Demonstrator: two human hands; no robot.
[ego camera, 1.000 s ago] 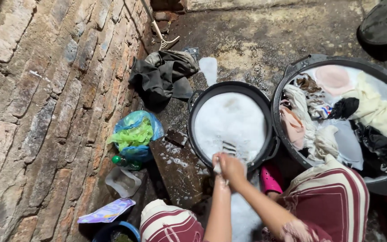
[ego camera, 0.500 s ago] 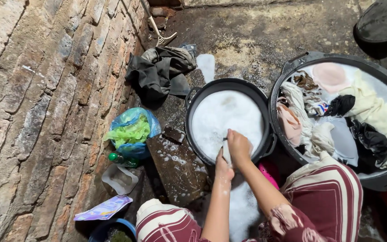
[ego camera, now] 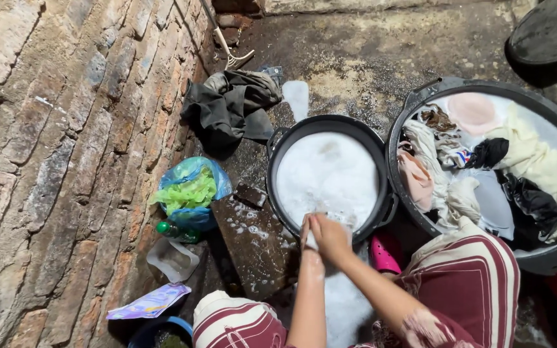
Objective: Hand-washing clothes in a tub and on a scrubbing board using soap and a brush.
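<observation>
both hands are meeting at the near rim of the black basin of suds. the right hand is lying clenched over a small pale piece of wet cloth at the foam's edge, and the left hand is pressing against the same cloth from the left, fingers up; how tightly it is gripping, i cannot tell. both forearms are glistening with soap.

just to the right, touching the suds basin, a larger black tub is holding soaking laundry in cream, pink, black and white. a pink sandal is peeking out below the two rims, beside the striped maroon-and-cream skirt. to the left of the hands a wet dark board is lying speckled with foam, a small dark block resting at its far end. further left, against the brick wall, a blue bag with green plastic, a green-capped bottle and a clear tub are crowding together. a heap of dark clothes is lying beyond the basin.
</observation>
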